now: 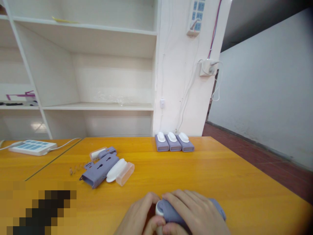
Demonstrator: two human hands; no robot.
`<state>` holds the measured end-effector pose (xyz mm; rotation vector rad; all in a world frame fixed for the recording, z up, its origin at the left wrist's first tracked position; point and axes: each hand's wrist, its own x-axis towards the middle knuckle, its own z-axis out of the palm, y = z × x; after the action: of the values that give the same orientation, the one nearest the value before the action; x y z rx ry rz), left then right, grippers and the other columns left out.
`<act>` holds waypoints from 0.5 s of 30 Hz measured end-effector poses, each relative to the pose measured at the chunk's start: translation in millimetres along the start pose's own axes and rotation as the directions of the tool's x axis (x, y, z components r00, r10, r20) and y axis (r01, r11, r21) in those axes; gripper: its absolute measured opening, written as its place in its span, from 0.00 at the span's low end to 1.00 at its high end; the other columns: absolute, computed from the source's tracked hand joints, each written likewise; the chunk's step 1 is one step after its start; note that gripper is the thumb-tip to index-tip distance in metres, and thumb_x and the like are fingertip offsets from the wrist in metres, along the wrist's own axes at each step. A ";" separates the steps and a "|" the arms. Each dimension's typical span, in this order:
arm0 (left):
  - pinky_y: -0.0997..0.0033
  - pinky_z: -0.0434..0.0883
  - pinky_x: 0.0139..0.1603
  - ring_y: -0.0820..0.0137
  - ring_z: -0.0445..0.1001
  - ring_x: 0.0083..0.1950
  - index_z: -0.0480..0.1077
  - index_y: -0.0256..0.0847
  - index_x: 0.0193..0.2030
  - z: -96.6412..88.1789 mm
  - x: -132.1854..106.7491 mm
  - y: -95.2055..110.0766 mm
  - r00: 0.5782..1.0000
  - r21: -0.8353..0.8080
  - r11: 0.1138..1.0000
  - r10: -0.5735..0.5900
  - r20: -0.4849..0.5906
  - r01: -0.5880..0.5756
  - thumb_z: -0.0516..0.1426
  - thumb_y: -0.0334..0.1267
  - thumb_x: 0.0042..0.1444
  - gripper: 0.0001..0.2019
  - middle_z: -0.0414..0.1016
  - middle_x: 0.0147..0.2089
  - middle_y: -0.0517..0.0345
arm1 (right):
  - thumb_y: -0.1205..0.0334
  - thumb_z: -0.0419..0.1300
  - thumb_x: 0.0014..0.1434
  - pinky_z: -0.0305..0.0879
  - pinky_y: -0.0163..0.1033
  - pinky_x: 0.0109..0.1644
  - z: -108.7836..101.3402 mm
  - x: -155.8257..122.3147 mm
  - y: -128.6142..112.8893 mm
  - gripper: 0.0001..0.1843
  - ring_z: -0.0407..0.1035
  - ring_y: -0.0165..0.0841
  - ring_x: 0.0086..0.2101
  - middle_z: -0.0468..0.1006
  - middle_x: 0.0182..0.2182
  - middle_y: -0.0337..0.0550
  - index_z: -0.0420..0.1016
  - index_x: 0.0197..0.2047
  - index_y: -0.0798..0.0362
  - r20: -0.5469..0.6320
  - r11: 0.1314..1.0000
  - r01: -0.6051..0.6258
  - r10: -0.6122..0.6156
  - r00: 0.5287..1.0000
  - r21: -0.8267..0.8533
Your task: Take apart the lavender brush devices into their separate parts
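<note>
1. A white shelf unit [97, 107] and a pale pillar [181, 75] stand behind the far edge of a yellow-brown worktop [195, 176]; beyond its right edge runs a reddish floor [266, 163].
2. The held purple case [174, 210] is in both hands over the near part of the worktop, right of the middle.
3. The left hand [143, 213] grips its white-rimmed end with thumb and fingers; the right hand [195, 209] is wrapped over its body, hiding most of it.
4. Three purple cases [174, 147] with white oval pieces on top sit side by side at the far edge, by the pillar.
5. Toward the left of the worktop lie a purple sleeve [100, 171], a white oval piece [116, 170], a clear cap [125, 174] and coiled springs [78, 168]; parts behind the sleeve are partly covered.
6. A power strip [33, 147] with blue socket panels lies near the far left corner; any print on it, or on the wall-mounted strip [197, 16], is too small to read.
7. A dark shape [46, 212] at lower left is pixelated beyond recognition. The worktop's near edge and both wrists are cut off.
</note>
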<state>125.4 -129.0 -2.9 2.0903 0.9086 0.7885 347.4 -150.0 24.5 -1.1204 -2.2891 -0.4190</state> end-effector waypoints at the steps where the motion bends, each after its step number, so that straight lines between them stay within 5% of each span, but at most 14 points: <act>1: 0.73 0.68 0.49 0.65 0.74 0.45 0.69 0.44 0.47 -0.6 0.1 0.9 1.000 0.013 1.000 0.002 0.010 -0.002 0.51 0.51 0.69 0.14 0.78 0.45 0.54 | 0.32 0.43 0.68 0.69 0.39 0.35 -0.4 0.0 -0.4 0.30 0.80 0.36 0.33 0.85 0.38 0.34 0.74 0.50 0.44 0.008 1.000 -0.017 0.017 1.000 0.011; 8: 0.71 0.67 0.50 0.65 0.73 0.46 0.67 0.45 0.49 -7.5 -1.5 8.3 0.997 0.085 0.996 0.003 0.079 -0.010 0.48 0.50 0.70 0.14 0.77 0.47 0.54 | 0.42 0.68 0.57 0.69 0.39 0.39 -2.3 0.7 -7.1 0.23 0.79 0.38 0.37 0.83 0.41 0.31 0.73 0.52 0.39 0.145 0.980 -0.132 0.111 0.983 0.145; 15: 0.73 0.67 0.51 0.67 0.73 0.47 0.64 0.44 0.50 -6.2 -2.7 4.0 0.992 0.007 0.997 0.072 0.104 -0.073 0.45 0.48 0.72 0.13 0.74 0.47 0.54 | 0.49 0.70 0.57 0.68 0.40 0.43 -11.4 3.6 -11.6 0.18 0.78 0.39 0.39 0.83 0.40 0.32 0.75 0.49 0.38 0.285 0.932 -0.286 0.219 0.933 0.221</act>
<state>120.6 -130.9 3.1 2.1629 0.7865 0.7064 340.2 -160.3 35.4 -1.3754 -2.2845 0.1332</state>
